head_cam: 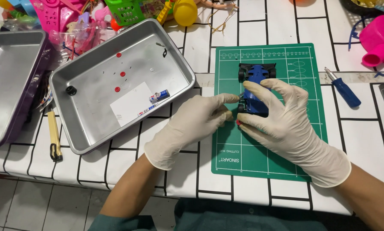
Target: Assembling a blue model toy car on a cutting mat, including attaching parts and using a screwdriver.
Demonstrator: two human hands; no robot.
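A blue toy race car (256, 79) with black wheels lies on a green cutting mat (282, 149). My right hand (282, 115), in a white glove, grips the car's near half from the right. My left hand (196, 122), also gloved, reaches in from the left, its fingertips pinched at the car's near left wheel. A small red part (238, 122) shows between the two hands at the car's near end. The near part of the car is hidden under my fingers.
A metal tray (72, 79) left of the mat holds small red parts (122, 74), a black wheel (71, 90), a white card (132, 104) and small batteries (159, 96). A second tray (29, 40) is far left. A blue screwdriver (343, 90) lies right of the mat, a yellow-handled tool (53, 134) lies near left. Colourful plastic toys (115, 13) crowd the back.
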